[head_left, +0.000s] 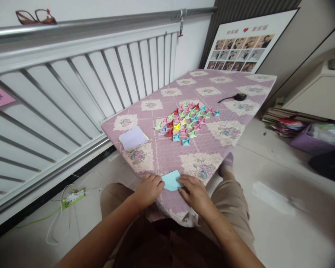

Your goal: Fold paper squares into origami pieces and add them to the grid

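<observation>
A light blue sheet of paper [171, 180] lies on the near end of the patterned tablecloth [167, 156], some of its edges slanted. My left hand [150, 189] is closed at its left corner, the fingers curled together on the paper. At the right side, my right hand [194, 190] has its fingertips and thumb around the other corner. Farther up the table stand several small folded paper pieces [183, 121] in pink, green, blue, red and yellow. To their left is a stack of square paper with a lilac sheet [133, 138] on top.
A black object with a thin cord [240, 96] lies at the table's far right. White railings [114, 74] run along the left side. A power strip with cables [74, 197] is on the floor at left. A photo board [240, 44] leans behind the table.
</observation>
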`<state>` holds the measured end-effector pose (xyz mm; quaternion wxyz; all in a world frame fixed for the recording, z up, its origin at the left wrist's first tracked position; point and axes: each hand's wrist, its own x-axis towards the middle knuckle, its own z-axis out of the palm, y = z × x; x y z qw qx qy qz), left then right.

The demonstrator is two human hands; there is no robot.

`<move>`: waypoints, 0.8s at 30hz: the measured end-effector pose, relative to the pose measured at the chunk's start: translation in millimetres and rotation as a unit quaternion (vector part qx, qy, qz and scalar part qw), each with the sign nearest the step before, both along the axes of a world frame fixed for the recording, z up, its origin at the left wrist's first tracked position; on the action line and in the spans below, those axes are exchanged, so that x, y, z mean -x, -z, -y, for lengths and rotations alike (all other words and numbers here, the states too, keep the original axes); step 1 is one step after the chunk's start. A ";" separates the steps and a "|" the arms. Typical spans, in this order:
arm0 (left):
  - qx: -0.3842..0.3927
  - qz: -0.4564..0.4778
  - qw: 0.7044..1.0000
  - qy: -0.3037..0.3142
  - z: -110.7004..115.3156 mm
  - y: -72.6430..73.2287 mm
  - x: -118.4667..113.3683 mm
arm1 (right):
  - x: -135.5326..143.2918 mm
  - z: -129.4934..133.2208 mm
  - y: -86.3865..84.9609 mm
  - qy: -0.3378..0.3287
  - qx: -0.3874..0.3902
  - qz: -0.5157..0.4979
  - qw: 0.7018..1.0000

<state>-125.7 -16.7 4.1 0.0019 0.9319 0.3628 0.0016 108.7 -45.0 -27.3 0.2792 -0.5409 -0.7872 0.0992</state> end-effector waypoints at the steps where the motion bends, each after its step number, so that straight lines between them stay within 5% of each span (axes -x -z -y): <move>1: -0.001 0.002 1.000 0.007 -1.6 -0.3 1.2 | -0.4 -0.1 -0.1 -0.002 0.003 -0.001 1.000; 8: -0.001 0.023 1.000 0.002 -8.2 -2.1 3.9 | 9.2 -1.5 -13.8 0.009 0.002 0.022 1.000; 14: 0.031 0.104 0.993 -0.038 -19.0 -28.1 0.5 | 26.9 -8.9 -39.3 0.000 0.004 0.034 0.999; 19: 0.171 0.265 0.943 -0.109 -42.6 -53.6 5.2 | 28.3 -12.9 -50.6 0.009 0.125 -0.156 0.980; 24: 0.320 0.266 0.901 -0.123 -68.9 -65.2 2.2 | 25.0 -10.3 -55.3 0.010 0.272 -0.290 0.918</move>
